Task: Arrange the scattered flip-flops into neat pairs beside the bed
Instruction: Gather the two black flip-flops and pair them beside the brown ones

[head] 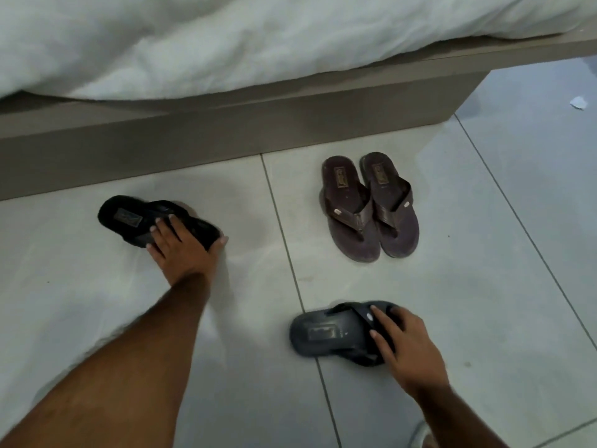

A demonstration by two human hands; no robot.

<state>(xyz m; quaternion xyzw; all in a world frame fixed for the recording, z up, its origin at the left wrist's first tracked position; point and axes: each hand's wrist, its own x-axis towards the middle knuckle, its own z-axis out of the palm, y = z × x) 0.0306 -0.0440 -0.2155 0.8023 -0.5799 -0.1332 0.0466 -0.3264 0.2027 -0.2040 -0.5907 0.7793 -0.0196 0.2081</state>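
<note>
**Both hands on black flip-flops, brown pair set by the bed**

The left hand (pixel 181 245) reaches out over the tiled floor (pixel 484 286) to a black flip-flop (pixel 129 218) lying close to the base of the bed frame (pixel 193 137). Its grip is closed around the toe end of that flip-flop: fingers draped over the straps, the thumb wrapped round the far edge. The heel end points left, and the sole lies slanted to the bed frame rather than square to it. Whether it rests flat on the floor or is slightly raised cannot be told.

The right hand (pixel 407 344) lies on a second black flip-flop (pixel 329 334), nearer the camera and well apart from the first. Here the fingers are spread over the straps and the toe end, pressing down on top; whether the thumb has closed underneath cannot be told. This flip-flop lies crosswise, heel to the left, over a grout line between tiles.

Between the two hands and further toward the bed stands a brown pair of flip-flops (pixel 368 205), side by side and touching, heels toward the bed frame and toes toward the camera, near the frame's right corner.

White bedding (pixel 258 43) hangs over the edge of the bed above the frame. A small scrap of white paper (pixel 578 102) lies on the floor at the far right edge, beyond the bed's corner.
</note>
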